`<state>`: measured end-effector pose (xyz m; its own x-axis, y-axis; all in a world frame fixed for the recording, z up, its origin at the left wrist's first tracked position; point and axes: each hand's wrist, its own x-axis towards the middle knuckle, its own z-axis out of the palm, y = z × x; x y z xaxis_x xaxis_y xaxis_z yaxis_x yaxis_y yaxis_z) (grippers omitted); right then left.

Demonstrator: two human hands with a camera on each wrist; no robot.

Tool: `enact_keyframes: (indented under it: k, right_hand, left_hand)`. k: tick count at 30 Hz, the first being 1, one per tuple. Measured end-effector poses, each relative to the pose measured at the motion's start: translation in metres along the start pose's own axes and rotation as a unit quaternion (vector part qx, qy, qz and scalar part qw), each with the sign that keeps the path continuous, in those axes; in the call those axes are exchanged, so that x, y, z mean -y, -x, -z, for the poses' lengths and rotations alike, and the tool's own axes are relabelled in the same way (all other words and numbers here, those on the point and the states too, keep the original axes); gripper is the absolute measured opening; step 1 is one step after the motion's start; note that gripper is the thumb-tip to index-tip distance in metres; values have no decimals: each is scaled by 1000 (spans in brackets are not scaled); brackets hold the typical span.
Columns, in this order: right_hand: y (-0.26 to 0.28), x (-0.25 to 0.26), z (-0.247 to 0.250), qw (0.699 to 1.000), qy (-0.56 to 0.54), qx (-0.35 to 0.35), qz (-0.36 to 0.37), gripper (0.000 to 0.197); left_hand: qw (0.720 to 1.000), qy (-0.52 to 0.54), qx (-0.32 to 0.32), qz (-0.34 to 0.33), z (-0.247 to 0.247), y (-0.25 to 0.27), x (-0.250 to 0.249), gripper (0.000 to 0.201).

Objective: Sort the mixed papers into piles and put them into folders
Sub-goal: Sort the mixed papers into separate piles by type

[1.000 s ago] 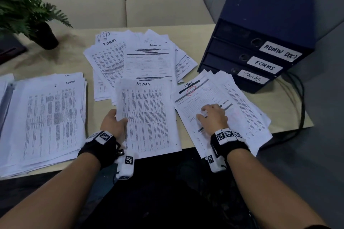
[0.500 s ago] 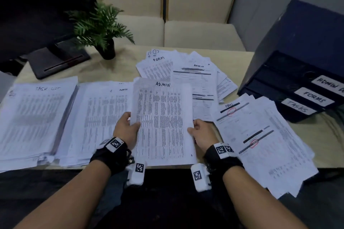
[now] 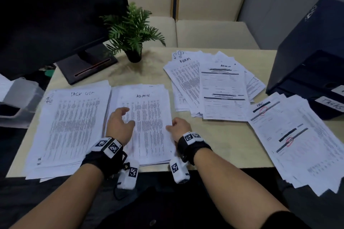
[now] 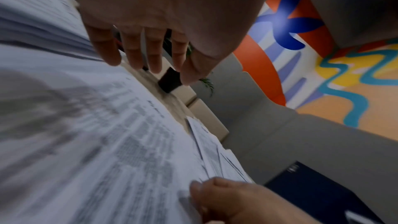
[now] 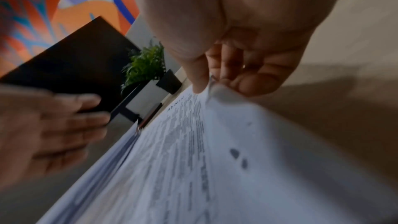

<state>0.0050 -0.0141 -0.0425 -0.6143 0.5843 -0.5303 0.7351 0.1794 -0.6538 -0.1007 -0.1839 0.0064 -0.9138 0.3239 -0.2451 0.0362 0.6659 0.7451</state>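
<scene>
Centre of the head view: the top ADMIN sheet (image 3: 149,128) is pinched at its right edge between thumb and fingers of the right hand (image 3: 179,126), while the left hand (image 3: 119,124) is held over its left part, fingers straight and apart. The TASK LIST pile (image 3: 70,126) is seen just beside it at left, and the unsorted papers (image 3: 214,87) are fanned at upper right.

Plant (image 3: 133,29), monitor (image 3: 55,15), prob. sofa (image 3: 214,31).
</scene>
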Motion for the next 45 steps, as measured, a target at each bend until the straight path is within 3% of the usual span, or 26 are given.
enact_keyframes:
  k: [3, 6, 8, 11, 14, 16, 20, 24, 29, 34, 40, 45]
  right_hand:
    - [6, 1, 8, 1000, -10, -23, -4, 20]
    - [10, -18, 47, 998, -39, -52, -3, 23]
    - [7, -41, 85, 995, 33, -91, -10, 27]
    - [-1, -87, 140, 971, 166, -147, -83, 40]
    - [-2, -131, 182, 950, 232, -153, -141, 53]
    - [-5, -157, 205, 945, 254, -152, -140, 57]
    - [-25, -172, 236, 960, 209, -160, -90, 47]
    - [-59, -153, 257, 980, 138, -140, -37, 46]
    - [-101, -134, 262, 980, 140, -130, -62, 48]
    - [-125, -123, 258, 984, 135, -90, -69, 48]
    - [-126, -107, 260, 992, 78, -95, -14, 10]
    - [-118, -94, 259, 994, 10, -95, 52, 34]
  left_hand:
    - [998, -16, 52, -42, -14, -2, -19, 38]
    - [987, -43, 119, -100, -40, -1, -50, 35]
    - [977, -53, 160, -131, -65, -1, -72, 34]
    - [968, -61, 197, -141, -108, -1, -103, 36]
    - [964, -88, 217, -121, -149, -1, -123, 38]
    - [961, -111, 229, -103, -178, -2, -135, 40]
    - [971, -135, 195, -33, -218, -13, -146, 50]
    - [972, -175, 149, 36, -245, -18, -150, 65]
    - [970, -203, 85, 107, -262, -22, -155, 78]
    - [973, -176, 81, 122, -262, -22, -153, 73]
    - [980, -85, 102, 147, -243, -27, -149, 70]
    - [984, -64, 130, 107, -220, -43, -134, 32]
